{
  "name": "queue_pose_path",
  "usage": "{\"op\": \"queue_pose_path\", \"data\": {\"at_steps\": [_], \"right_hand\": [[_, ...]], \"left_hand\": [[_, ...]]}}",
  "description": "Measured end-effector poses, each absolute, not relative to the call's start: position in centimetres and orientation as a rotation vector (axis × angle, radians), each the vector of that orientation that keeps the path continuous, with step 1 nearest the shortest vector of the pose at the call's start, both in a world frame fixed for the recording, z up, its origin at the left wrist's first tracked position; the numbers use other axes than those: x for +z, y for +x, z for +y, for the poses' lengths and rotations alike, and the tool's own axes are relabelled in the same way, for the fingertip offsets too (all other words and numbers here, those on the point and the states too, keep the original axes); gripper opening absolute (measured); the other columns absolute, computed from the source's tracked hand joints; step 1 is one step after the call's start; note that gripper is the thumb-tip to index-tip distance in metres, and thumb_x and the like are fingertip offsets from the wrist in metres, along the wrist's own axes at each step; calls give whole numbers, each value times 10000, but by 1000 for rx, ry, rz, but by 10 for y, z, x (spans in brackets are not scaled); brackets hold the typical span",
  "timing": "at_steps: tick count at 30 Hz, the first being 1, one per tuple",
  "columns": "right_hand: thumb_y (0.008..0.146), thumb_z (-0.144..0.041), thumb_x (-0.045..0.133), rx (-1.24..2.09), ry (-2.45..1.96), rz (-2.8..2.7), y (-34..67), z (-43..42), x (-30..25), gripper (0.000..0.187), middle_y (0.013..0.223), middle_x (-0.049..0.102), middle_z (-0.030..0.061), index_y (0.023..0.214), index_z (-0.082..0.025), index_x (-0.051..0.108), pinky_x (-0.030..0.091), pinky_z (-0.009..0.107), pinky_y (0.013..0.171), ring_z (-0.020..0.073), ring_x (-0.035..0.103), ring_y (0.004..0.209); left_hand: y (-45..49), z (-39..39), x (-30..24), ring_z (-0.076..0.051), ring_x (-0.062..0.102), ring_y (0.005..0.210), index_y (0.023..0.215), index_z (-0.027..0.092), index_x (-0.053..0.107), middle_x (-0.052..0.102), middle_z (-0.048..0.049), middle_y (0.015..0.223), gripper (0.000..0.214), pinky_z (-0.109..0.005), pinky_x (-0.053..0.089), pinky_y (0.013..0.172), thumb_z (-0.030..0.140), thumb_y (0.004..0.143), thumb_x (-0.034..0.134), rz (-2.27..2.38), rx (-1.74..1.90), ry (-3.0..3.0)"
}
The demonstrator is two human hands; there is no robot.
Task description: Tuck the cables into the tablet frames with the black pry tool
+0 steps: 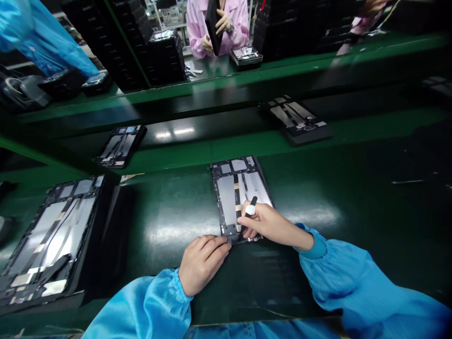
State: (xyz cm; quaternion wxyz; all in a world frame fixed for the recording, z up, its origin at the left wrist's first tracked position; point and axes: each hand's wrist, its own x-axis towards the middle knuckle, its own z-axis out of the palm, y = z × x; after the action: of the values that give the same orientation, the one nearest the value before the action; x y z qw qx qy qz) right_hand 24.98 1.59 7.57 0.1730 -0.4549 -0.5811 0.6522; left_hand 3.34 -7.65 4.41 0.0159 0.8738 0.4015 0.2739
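An opened tablet (228, 196) lies in front of me, its silver battery area and dark ribbon cables exposed. My right hand (259, 219) is closed around a black pen-like tool (251, 207) with a white band. The tool's lower end is hidden by the fingers near the tablet's bottom edge. My left hand (204, 262) lies flat, fingers stretched out, its fingertips touching the tablet's lower left corner.
Opened tablets form a stack (52, 230) at left. Beyond my bench, another opened tablet (122, 146) lies left and one (294, 117) right. A green-edged shelf (219, 84) crosses behind. A person in pink (221, 26) holds a dark panel among black tray stacks (162, 56).
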Motion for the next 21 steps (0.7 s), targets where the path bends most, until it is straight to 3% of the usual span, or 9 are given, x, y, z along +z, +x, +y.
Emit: {"op": "queue_pose_path", "data": {"at_steps": [16,21], "right_hand": [[843,-328,603,1802,-1294,-1678,250,15,78,160,596,668,-7,790,-207,513,610,313,554,208,725,584],[832,-329,622,1793,-1287,-1660,250,14,77,164,582,667,-15,778,-215,517,604,318,547,210,721,578]], "left_hand": [[33,-77,41,-184,599,920,1112,154,638,699,-57,1076,175,-306,492,780,151,948,577,1232,844,2718],[31,-79,44,-186,603,951,1217,180,614,687,-67,1111,272,-301,477,760,142,993,465,1240,716,2831]]}}
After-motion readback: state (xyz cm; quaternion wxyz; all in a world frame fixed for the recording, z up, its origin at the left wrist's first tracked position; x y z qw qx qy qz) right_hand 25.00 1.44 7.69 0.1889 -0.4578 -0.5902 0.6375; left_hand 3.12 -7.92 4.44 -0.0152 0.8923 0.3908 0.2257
